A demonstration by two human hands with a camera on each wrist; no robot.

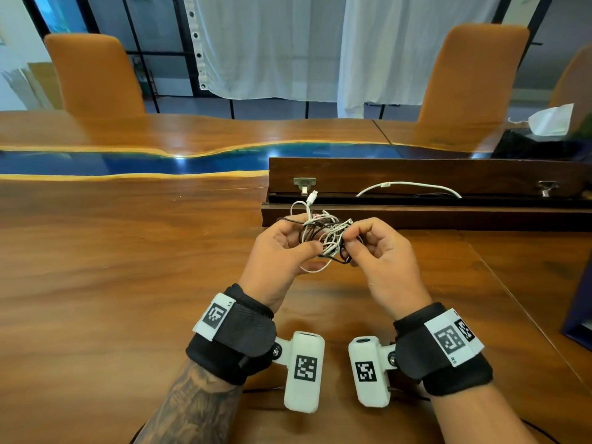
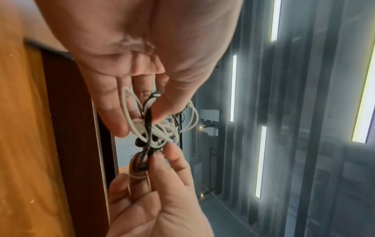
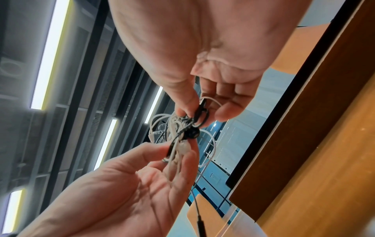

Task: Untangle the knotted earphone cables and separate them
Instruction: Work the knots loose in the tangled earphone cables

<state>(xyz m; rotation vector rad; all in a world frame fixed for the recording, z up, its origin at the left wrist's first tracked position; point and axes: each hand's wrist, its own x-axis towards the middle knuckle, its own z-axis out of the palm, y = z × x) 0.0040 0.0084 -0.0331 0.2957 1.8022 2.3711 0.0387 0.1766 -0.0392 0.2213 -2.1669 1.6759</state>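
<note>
A tangle of white and black earphone cables (image 1: 326,235) hangs between my two hands above the wooden table (image 1: 128,267). My left hand (image 1: 301,241) pinches its left side between thumb and fingers. My right hand (image 1: 350,241) pinches the right side. In the left wrist view my left hand (image 2: 142,118) holds the tangle (image 2: 158,133) from above, and my right hand (image 2: 154,157) grips black strands below. In the right wrist view my right hand (image 3: 202,112) pinches a black loop of the tangle (image 3: 178,128). There my left hand (image 3: 174,152) holds white strands. A white plug (image 1: 312,197) sticks up.
An open wooden hatch (image 1: 416,174) in the table lies just behind my hands, with a white cable (image 1: 410,185) in it. Two orange chairs (image 1: 96,75) stand at the far side. A tissue box (image 1: 551,123) sits far right.
</note>
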